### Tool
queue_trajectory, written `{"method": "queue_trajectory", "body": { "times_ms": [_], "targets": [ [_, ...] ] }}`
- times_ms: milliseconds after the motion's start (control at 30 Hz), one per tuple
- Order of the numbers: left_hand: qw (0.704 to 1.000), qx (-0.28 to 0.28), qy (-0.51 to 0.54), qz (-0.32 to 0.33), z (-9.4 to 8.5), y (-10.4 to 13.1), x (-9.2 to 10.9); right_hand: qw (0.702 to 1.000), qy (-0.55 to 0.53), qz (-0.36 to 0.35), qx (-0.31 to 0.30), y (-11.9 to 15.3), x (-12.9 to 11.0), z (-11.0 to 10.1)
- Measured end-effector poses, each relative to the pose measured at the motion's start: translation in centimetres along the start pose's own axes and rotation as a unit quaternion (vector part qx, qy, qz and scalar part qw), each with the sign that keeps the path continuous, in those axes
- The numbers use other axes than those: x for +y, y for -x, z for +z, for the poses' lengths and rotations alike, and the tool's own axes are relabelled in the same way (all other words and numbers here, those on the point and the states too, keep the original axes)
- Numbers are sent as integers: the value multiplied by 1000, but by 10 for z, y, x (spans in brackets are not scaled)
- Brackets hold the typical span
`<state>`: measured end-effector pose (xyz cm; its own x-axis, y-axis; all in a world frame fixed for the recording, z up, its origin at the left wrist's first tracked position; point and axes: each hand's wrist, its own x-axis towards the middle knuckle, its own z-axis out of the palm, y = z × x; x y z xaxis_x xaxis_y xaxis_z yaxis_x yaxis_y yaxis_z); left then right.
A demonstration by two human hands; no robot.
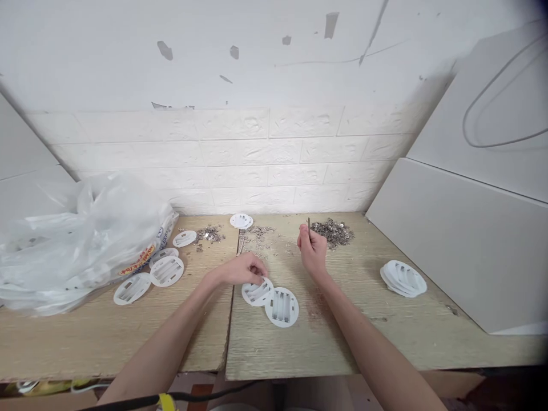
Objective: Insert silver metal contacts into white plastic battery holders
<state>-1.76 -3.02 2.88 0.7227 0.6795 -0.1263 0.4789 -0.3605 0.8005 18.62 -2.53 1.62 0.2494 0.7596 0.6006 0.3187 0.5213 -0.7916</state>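
Note:
My left hand (246,269) is closed, its curled fingers on the rim of a white round battery holder (257,293). A second round battery holder (281,307), with long slots and small metal contacts, lies on the table and touches the first. My right hand (313,248) is wrapped around a thin dark metal tool (309,224) that sticks up past the thumb; its kind cannot be made out. Just beyond that hand lies a heap of small metal contacts (334,233). Smaller scatterings of metal contacts (257,233) spread out behind my left hand.
At left, a big clear plastic bag (85,245) bulges over the table, with several round holders (166,271) beside it. A stack of white holders (403,278) stands at right, and more discs (241,221) lie near the brick-patterned wall (257,154). Grey panels (454,245) flank the table.

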Motion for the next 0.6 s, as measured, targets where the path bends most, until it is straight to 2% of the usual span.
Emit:
{"method": "queue_trajectory", "body": {
  "times_ms": [267,433,600],
  "targets": [
    [996,35,-79,-17,-11,6,-11,995,46,-67,-65,2,-2,2],
    [996,27,-85,-9,-10,4,-14,992,54,-74,-91,4,1,4],
    [995,44,-87,3,-8,3,-16,987,69,-74,-126,7,6,7]
  ]
}}
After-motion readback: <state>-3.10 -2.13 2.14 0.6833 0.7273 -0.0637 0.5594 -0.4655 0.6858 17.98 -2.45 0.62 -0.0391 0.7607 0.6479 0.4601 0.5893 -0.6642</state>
